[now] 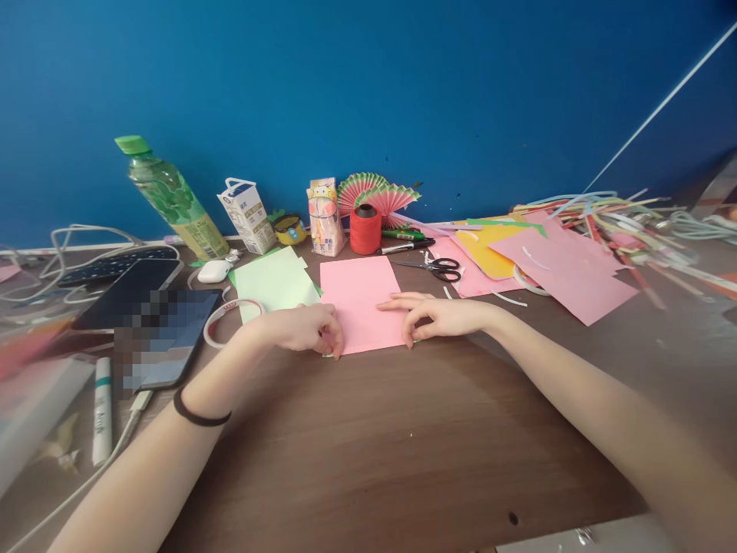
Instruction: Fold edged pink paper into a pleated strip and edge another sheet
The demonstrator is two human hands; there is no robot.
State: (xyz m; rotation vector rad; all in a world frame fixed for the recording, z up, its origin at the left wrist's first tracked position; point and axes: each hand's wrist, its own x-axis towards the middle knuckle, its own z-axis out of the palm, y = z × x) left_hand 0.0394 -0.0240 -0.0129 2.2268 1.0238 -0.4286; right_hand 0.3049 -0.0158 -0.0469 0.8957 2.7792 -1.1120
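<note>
A pink sheet of paper (362,296) lies flat on the table in front of me. Slivers of green (328,355) peek out at its near corners, so a green sheet seems to lie beneath it. My left hand (314,326) has its fingers curled in at the near left corner, gripping the paper's edge. On the right side, my right hand (437,316) rests with the index finger stretched across the sheet, and its thumb and other fingertips touch the near right corner. Pale green sheets (270,280) lie left of the pink one.
Black scissors (443,269), pens (406,246), red thread spool (365,230) and paper fans (385,201) sit behind. Pink and yellow sheets (567,265) and paper strips (633,223) are at right. At left are a tape roll (208,326), tablet (184,338), marker (102,415), bottle (173,196) and carton (250,219).
</note>
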